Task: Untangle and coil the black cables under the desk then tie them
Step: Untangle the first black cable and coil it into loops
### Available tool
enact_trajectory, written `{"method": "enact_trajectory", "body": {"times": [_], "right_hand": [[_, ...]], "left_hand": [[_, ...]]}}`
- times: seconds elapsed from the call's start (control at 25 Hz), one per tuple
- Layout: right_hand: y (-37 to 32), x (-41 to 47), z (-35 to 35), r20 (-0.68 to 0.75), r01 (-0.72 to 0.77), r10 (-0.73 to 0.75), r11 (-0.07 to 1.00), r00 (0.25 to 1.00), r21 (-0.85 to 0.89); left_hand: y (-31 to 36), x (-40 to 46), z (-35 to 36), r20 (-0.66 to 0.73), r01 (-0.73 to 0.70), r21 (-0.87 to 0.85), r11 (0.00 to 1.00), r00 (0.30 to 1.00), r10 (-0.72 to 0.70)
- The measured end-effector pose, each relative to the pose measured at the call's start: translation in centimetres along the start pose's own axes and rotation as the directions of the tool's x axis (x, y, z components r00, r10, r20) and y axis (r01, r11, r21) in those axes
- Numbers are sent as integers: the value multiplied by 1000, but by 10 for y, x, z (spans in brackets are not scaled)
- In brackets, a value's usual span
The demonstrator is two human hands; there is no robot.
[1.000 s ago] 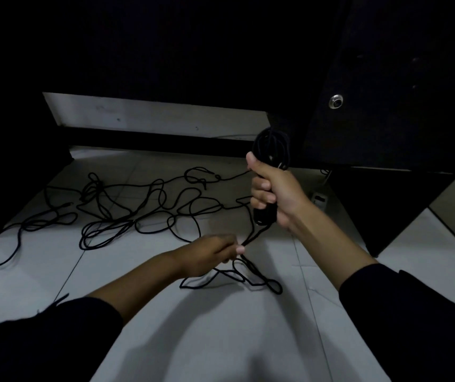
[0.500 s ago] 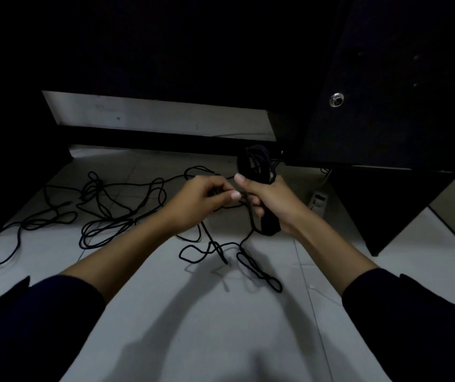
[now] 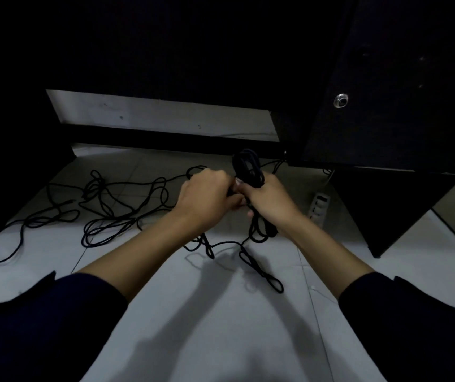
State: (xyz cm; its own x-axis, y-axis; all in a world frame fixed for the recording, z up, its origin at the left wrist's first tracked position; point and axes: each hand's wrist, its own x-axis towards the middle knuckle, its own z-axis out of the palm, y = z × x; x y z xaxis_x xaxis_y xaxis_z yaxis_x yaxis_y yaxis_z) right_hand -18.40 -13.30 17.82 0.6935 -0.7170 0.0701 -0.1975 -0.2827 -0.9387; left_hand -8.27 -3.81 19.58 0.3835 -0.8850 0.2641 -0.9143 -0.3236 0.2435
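Gripping the coil [image 3: 249,167] upright in your right hand [image 3: 269,201], you pinch a strand beside it with your left hand [image 3: 205,195], fingers curled; loose cable [image 3: 116,213] sprawls tangled across the floor [image 3: 220,326] under the desk [image 3: 386,92].

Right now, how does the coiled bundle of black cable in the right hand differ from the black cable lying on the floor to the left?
The coiled bundle is wound into tight, stacked loops; the loose cable sprawls in open, tangled loops. The bundle is held upright off the floor, gripped by the right hand; the loose cable lies flat on the tiled floor, untouched there. The left hand meets the bundle. Both are thin and black.
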Motion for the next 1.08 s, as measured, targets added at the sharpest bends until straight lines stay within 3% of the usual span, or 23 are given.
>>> {"method": "enact_trajectory", "body": {"times": [0.12, 0.28, 0.36, 0.44, 0.48, 0.64, 1.08], "right_hand": [[-1, 0, -3, -1, 6, -6, 999, 1000, -38], [3, -1, -17, 3, -19, 19, 1000, 1000, -15], [6, -3, -22, 39, -24, 24, 1000, 999, 1], [9, -6, -22, 55, -53, 51, 998, 997, 25], [10, -7, -20, 51, -61, 59, 997, 997, 45], [13, -6, -6, 3, -51, 51, 994, 999, 95], [12, -6, 5, 180, -71, 30, 972, 983, 223]], "left_hand": [[-6, 4, -4, 13, -98, -86, 991, 995, 100], [-40, 6, -4, 291, -140, -55, 989, 945, 150], [-59, 0, -4, 350, -5, -343, 939, 927, 132], [-64, -4, -6, 298, 134, -677, 724, 949, 103], [-62, -3, -7, 248, 149, -765, 627, 966, 74], [-42, 3, -9, 153, 164, -893, 420, 986, -60], [-21, 12, -9, -12, 57, -893, 446, 989, -150]]}}
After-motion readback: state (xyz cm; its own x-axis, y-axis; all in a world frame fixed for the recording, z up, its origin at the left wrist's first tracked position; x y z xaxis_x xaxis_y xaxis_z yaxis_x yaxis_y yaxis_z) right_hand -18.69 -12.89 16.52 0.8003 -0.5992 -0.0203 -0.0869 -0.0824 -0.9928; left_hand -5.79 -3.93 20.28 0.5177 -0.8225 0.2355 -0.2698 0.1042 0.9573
